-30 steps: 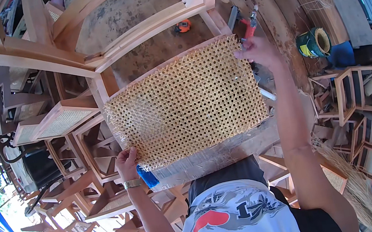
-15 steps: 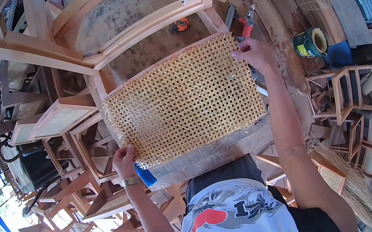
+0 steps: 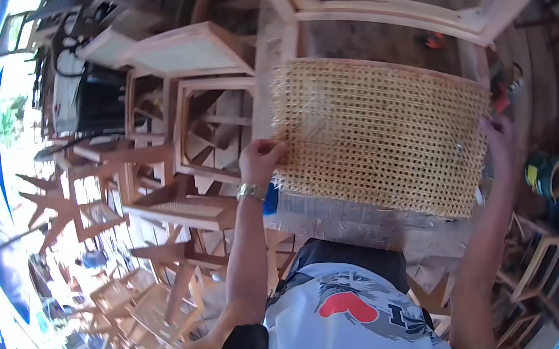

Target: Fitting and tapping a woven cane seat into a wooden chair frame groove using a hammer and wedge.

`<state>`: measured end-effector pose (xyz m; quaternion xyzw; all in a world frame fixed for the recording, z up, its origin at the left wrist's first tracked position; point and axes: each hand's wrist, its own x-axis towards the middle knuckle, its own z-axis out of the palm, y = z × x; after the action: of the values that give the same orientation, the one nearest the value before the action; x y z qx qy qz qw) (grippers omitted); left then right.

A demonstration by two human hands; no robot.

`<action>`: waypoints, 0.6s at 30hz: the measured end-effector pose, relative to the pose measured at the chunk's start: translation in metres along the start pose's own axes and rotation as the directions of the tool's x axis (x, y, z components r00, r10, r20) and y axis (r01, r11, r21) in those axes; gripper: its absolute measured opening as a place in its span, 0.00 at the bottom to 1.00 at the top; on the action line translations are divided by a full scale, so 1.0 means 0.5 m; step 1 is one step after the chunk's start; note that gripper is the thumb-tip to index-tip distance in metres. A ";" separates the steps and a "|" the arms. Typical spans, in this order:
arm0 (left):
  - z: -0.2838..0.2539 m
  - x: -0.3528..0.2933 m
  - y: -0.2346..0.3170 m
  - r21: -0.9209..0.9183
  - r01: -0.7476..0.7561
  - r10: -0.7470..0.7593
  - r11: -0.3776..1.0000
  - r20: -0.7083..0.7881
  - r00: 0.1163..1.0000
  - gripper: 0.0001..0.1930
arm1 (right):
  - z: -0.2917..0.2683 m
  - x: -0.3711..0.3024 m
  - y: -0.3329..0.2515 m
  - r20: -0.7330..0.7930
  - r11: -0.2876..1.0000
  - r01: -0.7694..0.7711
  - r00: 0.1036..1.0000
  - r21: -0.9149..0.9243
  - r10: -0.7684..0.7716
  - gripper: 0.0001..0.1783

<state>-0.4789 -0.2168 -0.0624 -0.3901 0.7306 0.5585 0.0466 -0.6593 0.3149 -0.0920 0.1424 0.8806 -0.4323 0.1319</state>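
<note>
A rectangular sheet of woven cane webbing [image 3: 377, 136] with frayed edges lies over a wooden frame, its rail showing along the far edge. My left hand [image 3: 264, 161], with a watch on the wrist, pinches the sheet's left edge a little above the near corner. At the right edge, just below the far corner, my right hand [image 3: 499, 134] has its thumb and fingers closed on the cane. Beneath the near edge is a grey work surface [image 3: 345, 215] strewn with cane scraps. Something blue [image 3: 271, 199] shows by my left wrist.
Beyond the sheet stands a large wooden chair frame [image 3: 386, 16]. An orange tape measure [image 3: 433, 40] and a red-handled tool [image 3: 500, 97] lie past it and to the right. A dark bucket [image 3: 546, 176] stands at right. Wooden chair frames [image 3: 212, 126] crowd the left.
The view has turned, so the sheet now appears farther right and slanted the other way. My left hand sits slightly higher on its edge, my right slightly lower.
</note>
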 end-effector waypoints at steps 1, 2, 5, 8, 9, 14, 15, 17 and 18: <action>-0.012 -0.004 -0.008 0.057 -0.007 0.008 0.998 -0.018 1.000 0.16 | 0.016 -0.004 -0.027 0.041 1.000 0.027 0.999 0.003 -0.027 0.23; -0.023 -0.006 -0.015 0.110 -0.012 0.015 0.994 -0.022 1.000 0.14 | 0.026 -0.014 -0.061 0.043 0.998 0.005 0.999 -0.057 -0.003 0.23; -0.032 -0.015 -0.016 0.169 -0.013 0.027 0.986 -0.077 0.997 0.14 | 0.035 -0.019 -0.084 0.011 0.989 0.035 0.999 -0.143 -0.033 0.21; -0.015 -0.005 -0.031 0.146 -0.052 0.065 0.988 -0.088 0.994 0.14 | 0.022 0.001 -0.036 -0.011 0.989 0.051 0.999 -0.137 -0.053 0.19; -0.014 -0.004 -0.033 0.128 -0.049 0.062 0.991 -0.097 0.993 0.14 | 0.018 0.001 -0.036 0.000 0.994 0.025 1.000 -0.105 -0.025 0.21; -0.020 -0.014 -0.013 0.119 -0.010 0.018 0.993 -0.070 0.997 0.19 | 0.016 0.020 -0.032 0.016 0.998 -0.069 0.997 0.003 0.069 0.18; -0.020 -0.017 -0.010 0.107 -0.004 0.012 0.994 -0.076 0.997 0.19 | 0.017 0.024 -0.029 0.013 0.996 -0.087 0.996 0.023 0.086 0.17; -0.016 -0.020 -0.004 0.069 -0.050 0.055 0.996 -0.071 0.996 0.15 | 0.013 0.024 -0.027 0.018 0.997 -0.083 0.996 0.006 0.083 0.16; -0.018 -0.022 -0.001 0.059 -0.046 0.051 0.997 -0.077 0.996 0.15 | 0.013 0.024 -0.029 0.018 0.996 -0.087 0.996 -0.001 0.087 0.16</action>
<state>-0.4675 -0.2190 -0.0541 -0.3924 0.7568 0.5226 0.0156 -0.6750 0.3028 -0.0895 0.1769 0.8723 -0.4273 0.1588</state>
